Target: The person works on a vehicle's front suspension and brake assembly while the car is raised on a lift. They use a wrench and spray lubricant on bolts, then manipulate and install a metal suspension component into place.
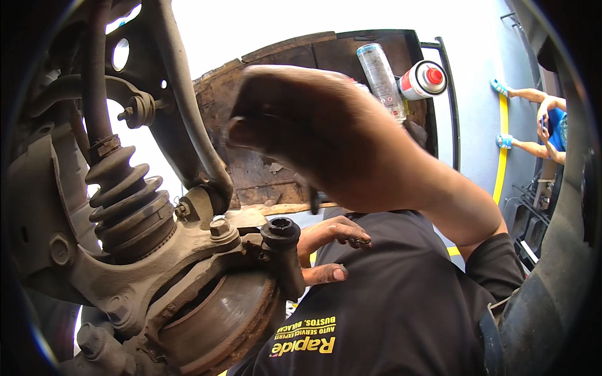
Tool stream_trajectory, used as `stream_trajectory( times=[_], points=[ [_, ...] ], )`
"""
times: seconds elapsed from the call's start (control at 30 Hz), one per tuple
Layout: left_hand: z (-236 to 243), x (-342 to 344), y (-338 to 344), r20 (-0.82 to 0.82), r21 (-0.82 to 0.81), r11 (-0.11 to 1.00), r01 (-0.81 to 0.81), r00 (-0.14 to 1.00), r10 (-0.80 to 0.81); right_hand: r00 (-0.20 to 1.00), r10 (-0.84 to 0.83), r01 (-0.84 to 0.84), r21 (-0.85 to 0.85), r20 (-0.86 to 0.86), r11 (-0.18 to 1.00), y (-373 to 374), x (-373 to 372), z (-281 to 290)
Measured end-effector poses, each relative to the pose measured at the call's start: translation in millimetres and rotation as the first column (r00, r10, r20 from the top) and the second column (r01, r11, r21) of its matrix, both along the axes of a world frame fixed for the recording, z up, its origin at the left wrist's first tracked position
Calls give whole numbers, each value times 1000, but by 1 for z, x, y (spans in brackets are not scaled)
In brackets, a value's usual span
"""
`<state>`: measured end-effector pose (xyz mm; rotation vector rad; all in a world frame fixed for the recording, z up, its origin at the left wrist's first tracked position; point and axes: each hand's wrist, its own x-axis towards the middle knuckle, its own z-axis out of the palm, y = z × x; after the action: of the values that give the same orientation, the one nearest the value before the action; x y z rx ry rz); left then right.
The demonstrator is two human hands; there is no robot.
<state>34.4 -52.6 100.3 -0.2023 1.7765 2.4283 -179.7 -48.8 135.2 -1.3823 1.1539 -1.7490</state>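
Observation:
My right hand (295,125) is raised and smeared by motion over a worn wooden tray, so its fingers are unclear; a dark object (313,197) shows just below it. My left hand (320,250), grimy at the fingertips, has finger and thumb apart beside a dark cylindrical fitting (280,254) with an open top. That fitting sits on a dusty wheel hub assembly with a bolt head (222,229), a rusty brake disc (213,319) and a ribbed rubber boot (128,197).
Suspension arms (194,144) fill the left. A wooden tray (326,47) holds a clear-capped can (379,75) and a red-nozzled can (421,79). At right, another person (542,125) in blue holds something small near a yellow floor line (501,169). A dark curved panel (558,269) borders the right.

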Motion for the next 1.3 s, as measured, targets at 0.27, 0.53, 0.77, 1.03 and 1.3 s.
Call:
stream_trajectory(
  times=[0.27, 0.53, 0.77, 1.03, 1.3],
  points=[
    [7, 23, -4, 151, -126, 990, 65, 987, -45, 996, 64, -68, -53, -67, 996, -3, 31, -1],
    [36, 26, 1, 23, -168, 985, 30, 999, -27, 900, 382, -402, -62, -207, 913, -12, 6, 4],
    [72, 43, -4, -307, -371, 925, -75, 951, -46, 808, 412, -407, 107, -420, 907, -20, 3, 16],
    [63, 48, 14, -336, -442, 845, -301, 929, 155, 805, 394, -347, 187, -443, 919, -19, 10, 24],
    [69, 54, 44, -159, -327, 760, -562, 825, 542, 785, 258, -228, 124, -564, 966, -18, 13, 22]
  ],
)
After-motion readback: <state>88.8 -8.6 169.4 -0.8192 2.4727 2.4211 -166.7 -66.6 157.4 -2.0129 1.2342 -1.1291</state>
